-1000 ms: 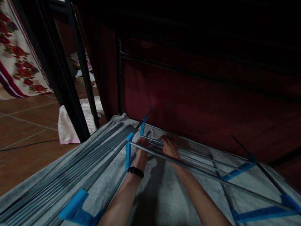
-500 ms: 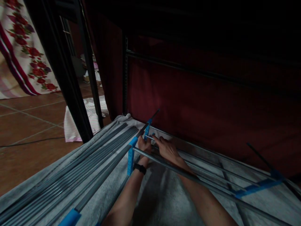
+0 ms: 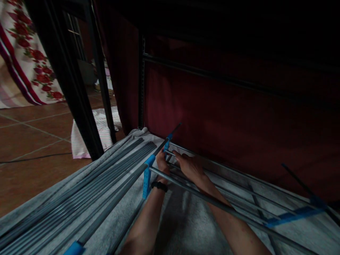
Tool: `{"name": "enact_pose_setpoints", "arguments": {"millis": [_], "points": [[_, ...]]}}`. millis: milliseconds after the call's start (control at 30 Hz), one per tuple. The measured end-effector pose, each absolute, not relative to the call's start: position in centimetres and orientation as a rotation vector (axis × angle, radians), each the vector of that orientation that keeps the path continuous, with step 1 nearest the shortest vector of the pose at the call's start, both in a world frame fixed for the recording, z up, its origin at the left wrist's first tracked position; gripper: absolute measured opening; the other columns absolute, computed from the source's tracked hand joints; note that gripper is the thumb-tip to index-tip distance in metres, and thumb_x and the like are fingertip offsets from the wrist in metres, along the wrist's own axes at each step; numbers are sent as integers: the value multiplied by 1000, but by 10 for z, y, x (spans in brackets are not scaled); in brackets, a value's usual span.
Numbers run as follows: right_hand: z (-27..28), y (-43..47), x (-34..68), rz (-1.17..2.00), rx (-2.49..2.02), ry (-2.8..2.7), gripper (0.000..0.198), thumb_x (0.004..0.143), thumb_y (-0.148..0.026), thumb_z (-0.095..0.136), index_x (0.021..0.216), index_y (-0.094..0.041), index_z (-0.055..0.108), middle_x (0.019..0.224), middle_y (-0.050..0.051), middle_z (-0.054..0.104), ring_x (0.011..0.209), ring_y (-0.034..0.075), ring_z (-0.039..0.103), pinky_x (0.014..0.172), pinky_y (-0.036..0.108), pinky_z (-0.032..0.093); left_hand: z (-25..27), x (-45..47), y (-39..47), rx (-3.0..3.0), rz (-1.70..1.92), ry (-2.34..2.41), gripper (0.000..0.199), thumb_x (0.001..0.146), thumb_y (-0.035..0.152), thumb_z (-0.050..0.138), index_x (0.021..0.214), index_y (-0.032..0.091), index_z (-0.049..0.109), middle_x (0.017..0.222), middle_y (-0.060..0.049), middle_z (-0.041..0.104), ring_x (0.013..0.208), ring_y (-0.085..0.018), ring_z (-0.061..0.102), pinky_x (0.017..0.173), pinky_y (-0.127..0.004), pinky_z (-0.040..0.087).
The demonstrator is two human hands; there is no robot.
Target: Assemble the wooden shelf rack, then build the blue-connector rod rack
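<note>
My left hand (image 3: 162, 163), with a dark band at the wrist, is closed around the lower part of the far blue plastic connector (image 3: 166, 145). My right hand (image 3: 190, 166) grips a thin metal tube (image 3: 170, 153) near its end, which meets that connector. Fingers of both hands are partly hidden. A nearer blue connector (image 3: 146, 180) hangs from the same long grey pole (image 3: 114, 202). From it a thicker metal tube (image 3: 196, 193) runs to the lower right, passing above my right forearm. At the right, a blue bracket (image 3: 294, 215) joins several tubes.
Several loose grey tubes (image 3: 87, 191) lie side by side on a grey blanket (image 3: 183, 226). Dark metal posts (image 3: 71, 85) stand at the left, and a dark red cloth (image 3: 225, 120) hangs behind. A striped cloth (image 3: 79, 138) and a cable (image 3: 37, 158) lie on the tiled floor.
Both hands stay at the far connector, my right hand dipping slightly with the tube. The right-hand bracket has shifted a little rightward in view.
</note>
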State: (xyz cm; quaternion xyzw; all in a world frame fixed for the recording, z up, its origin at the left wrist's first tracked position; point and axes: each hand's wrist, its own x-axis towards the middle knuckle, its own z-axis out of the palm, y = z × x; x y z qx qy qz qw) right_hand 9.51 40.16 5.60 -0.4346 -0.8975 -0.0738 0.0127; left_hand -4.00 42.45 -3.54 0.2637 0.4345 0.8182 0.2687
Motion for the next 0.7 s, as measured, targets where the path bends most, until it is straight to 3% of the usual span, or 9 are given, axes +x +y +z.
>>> {"name": "enact_pose_setpoints", "arguments": {"millis": [233,500,700], "points": [[57,402,96,-250,-1341,-2809,49,104,-37,22,153,-39,26,114,7,70,90,22,70,74,33,48,-30,-40,421,693,2168,1114,36,83,53,57,81,18,67,76,-2,62,76,-18,55,79,-31,44],[48,402,97,-179,-1343,-2800,48,103,-30,25,150,-35,33,117,7,69,95,22,69,79,34,48,-15,-36,412,620,2126,1058,42,74,59,68,77,18,65,74,1,58,74,-16,53,75,-28,44],[50,400,67,-120,-1260,-2747,42,99,-21,29,137,-21,47,127,12,63,104,21,65,82,31,49,-17,-35,414,586,2116,962,37,72,55,72,79,19,64,74,2,58,71,-13,54,71,-25,46]]}}
